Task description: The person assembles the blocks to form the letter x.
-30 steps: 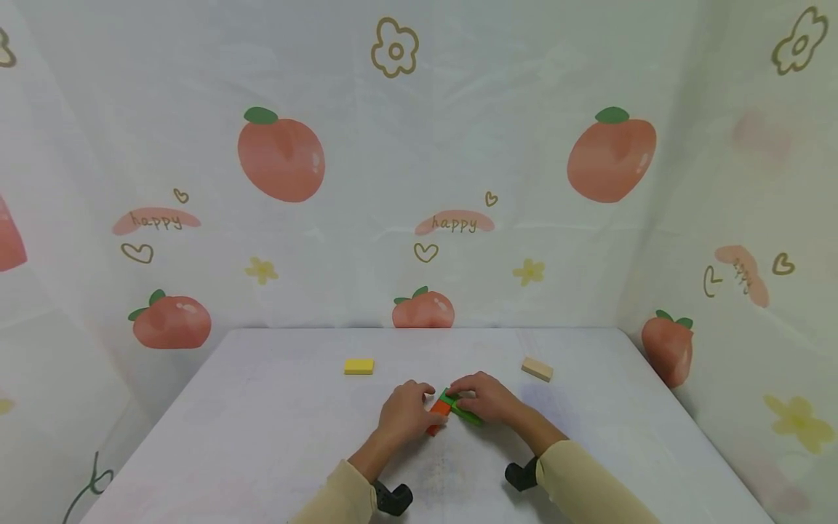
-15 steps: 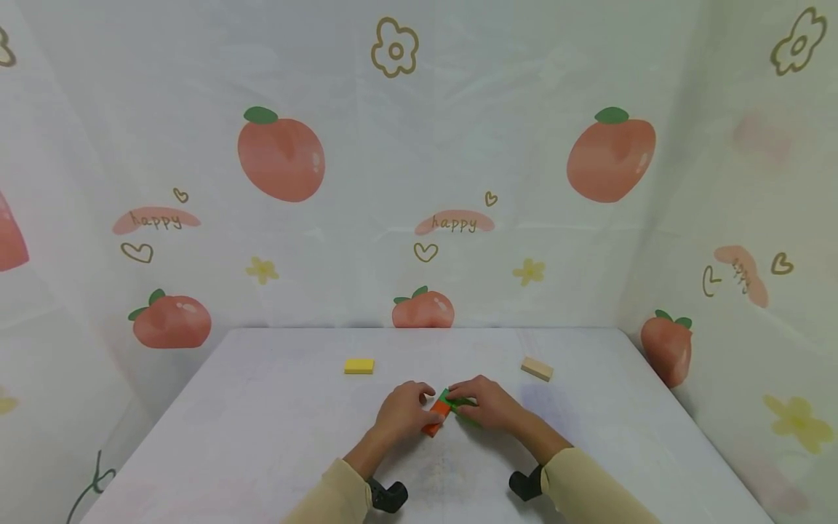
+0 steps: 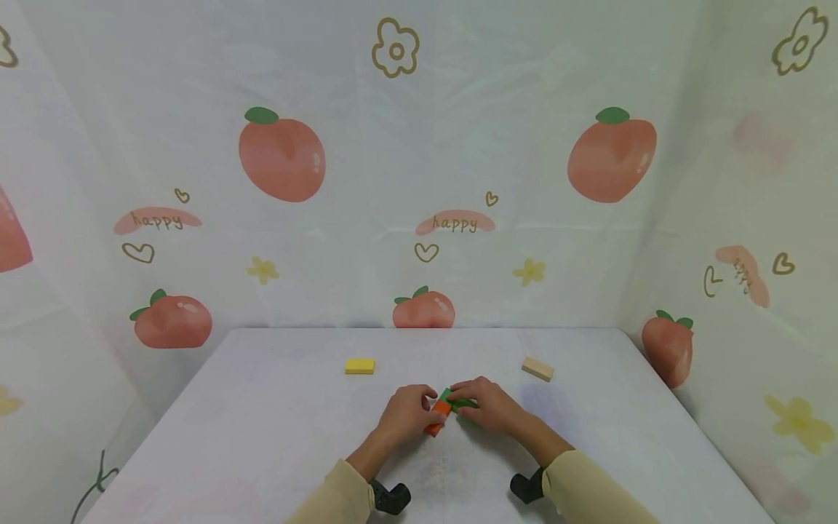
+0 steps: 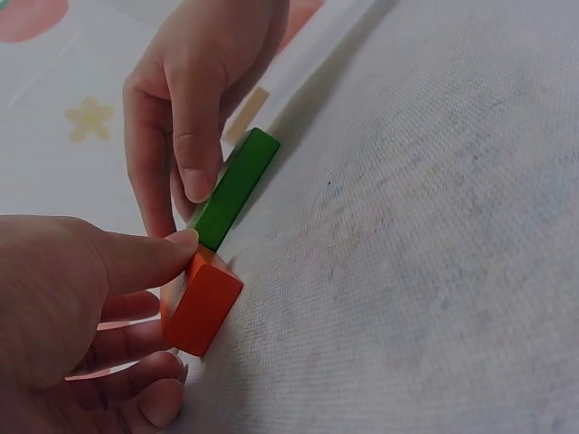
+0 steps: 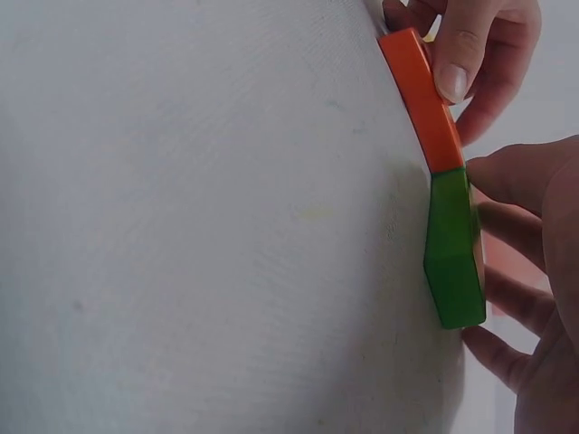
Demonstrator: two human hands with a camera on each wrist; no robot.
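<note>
Near the table's middle, my left hand point(image 3: 407, 413) grips an orange block point(image 3: 443, 407), its thumb on the near side. In the left wrist view that thumb lies by the seam where the orange block meets a green block point(image 4: 237, 185). My right hand point(image 3: 487, 404) holds the green block, with its thumb along one side and its other fingers behind it. End to end, orange and green meet at an angle in the right wrist view, where the green part point(image 5: 452, 217) shows a bend. From the head, the right hand covers part of the green.
A yellow block point(image 3: 359, 366) lies at the back left of the white table point(image 3: 262, 429), and a plain wooden block point(image 3: 537, 368) at the back right. A patterned curtain point(image 3: 366, 145) rises behind the table. Both wrists wear black devices point(image 3: 391, 498).
My right hand has shifted slightly, and its thumb now hides more of the green block than a second ago. The left hand has barely moved. Both loose blocks stay put.
</note>
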